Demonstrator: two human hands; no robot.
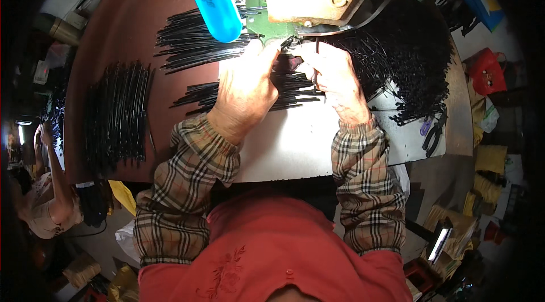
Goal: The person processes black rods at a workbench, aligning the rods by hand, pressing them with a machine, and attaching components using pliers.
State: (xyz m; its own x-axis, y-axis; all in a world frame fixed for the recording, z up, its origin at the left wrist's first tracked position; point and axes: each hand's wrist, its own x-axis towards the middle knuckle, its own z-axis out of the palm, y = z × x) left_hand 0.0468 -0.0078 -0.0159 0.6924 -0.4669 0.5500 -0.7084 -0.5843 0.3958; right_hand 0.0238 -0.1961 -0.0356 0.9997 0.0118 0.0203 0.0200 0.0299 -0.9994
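My left hand [247, 83] is at the foot of a green metal machine [272, 29], its thumb and fingers pinched together on the end of a thin black strip [288, 42]. Close beside it on the right, my right hand [335, 78] is closed too, with a slim dark piece [316, 66] running down between its fingers. Exactly what the fingertips grip is partly hidden by glare. Under and between the hands lie loose black strips [295, 89], and another bundle of black strips [198, 38] lies left of the machine.
A neat row of black strips [116, 114] lies on the brown tabletop [164, 92] at the left. A large tangled heap of black pieces [409, 63] covers the right side, with dark-handled pliers [435, 134] near the edge. A blue lamp [213, 1] hangs overhead; another person [54, 200] sits far left.
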